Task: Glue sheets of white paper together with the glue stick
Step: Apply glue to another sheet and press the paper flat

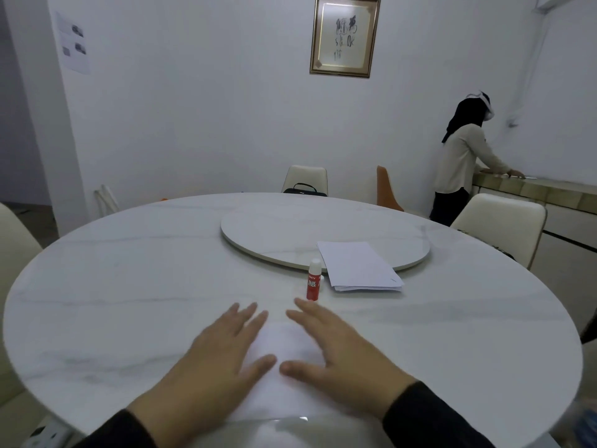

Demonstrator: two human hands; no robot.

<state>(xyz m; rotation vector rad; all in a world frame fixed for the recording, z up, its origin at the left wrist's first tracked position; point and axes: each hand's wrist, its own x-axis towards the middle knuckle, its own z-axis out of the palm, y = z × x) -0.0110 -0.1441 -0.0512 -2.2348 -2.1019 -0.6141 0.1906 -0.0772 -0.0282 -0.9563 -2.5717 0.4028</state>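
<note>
White sheet (281,347) lies flat at near rim of round marble table (129,286), smooth and grey-veined, wide bare surface on the left. Left hand (206,354) palm-down on sheet's left part, fingers (250,318) straight and spread, gripping nothing. Right hand (342,354) mirrors it on the right part, flat, fingers splayed. Red glue stick (313,281) stands upright just beyond right fingertips, white cap on. Paper stack (358,266) beside it, overlapping round turntable (274,234) edge.

Glue stick (313,280) just beyond fingertips (298,303)
</note>
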